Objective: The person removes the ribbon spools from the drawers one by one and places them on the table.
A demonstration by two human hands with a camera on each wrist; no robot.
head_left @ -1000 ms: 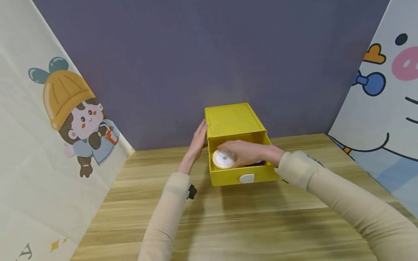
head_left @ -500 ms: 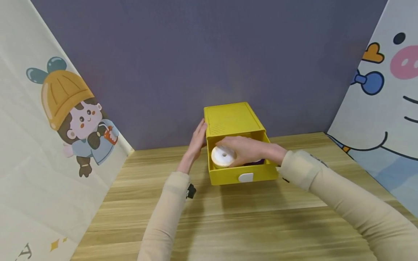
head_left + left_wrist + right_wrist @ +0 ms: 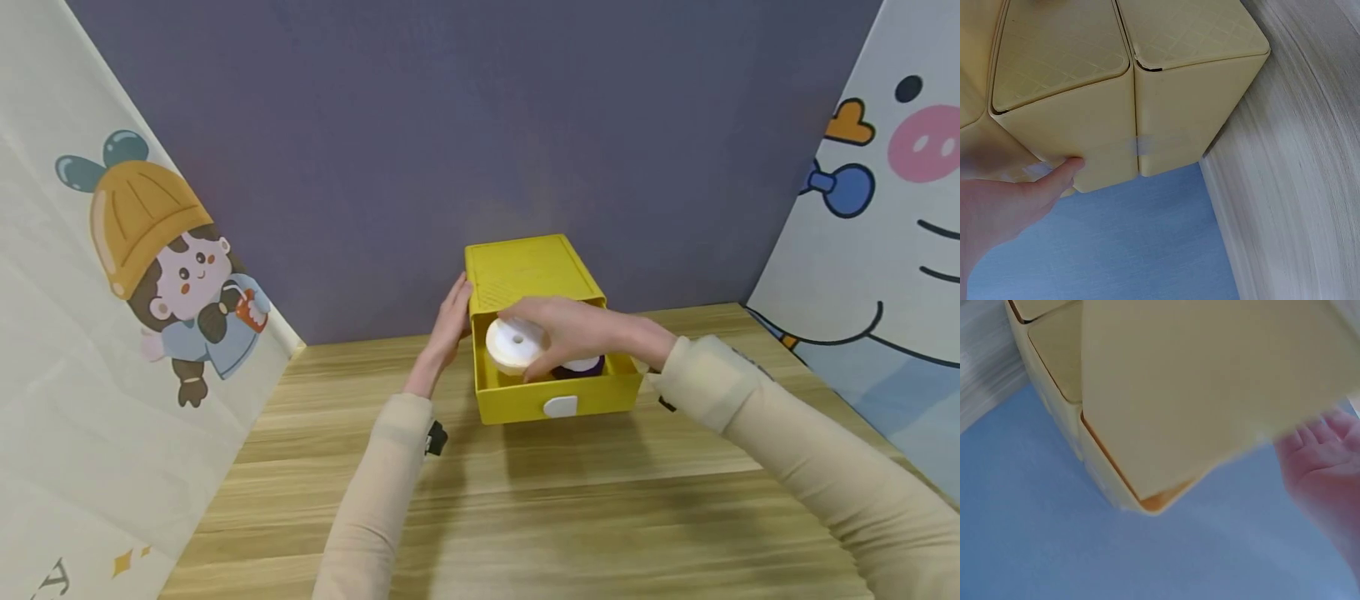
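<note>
A yellow drawer with a white tab stands pulled out of a yellow cabinet. My right hand pinches a white spool with a small centre hole, tilted above the drawer. Beneath that hand lies a second spool, dark purple with a white face, partly covered. My left hand rests on the cabinet's left side; in the left wrist view, its thumb lies along a yellow unit. The right wrist view has my right palm beyond the drawer's side, the fingers hidden behind it.
Both wrist views show several yellow drawer units stacked together. They stand on a wood-grain table against a dark blue-grey back wall. Panels with cartoon prints flank the table: a child in a hat at left, a pig snout at right.
My right hand has lifted the white spool upward in the drawer, and more of the purple spool now shows. My left hand keeps its place on the cabinet's side.
</note>
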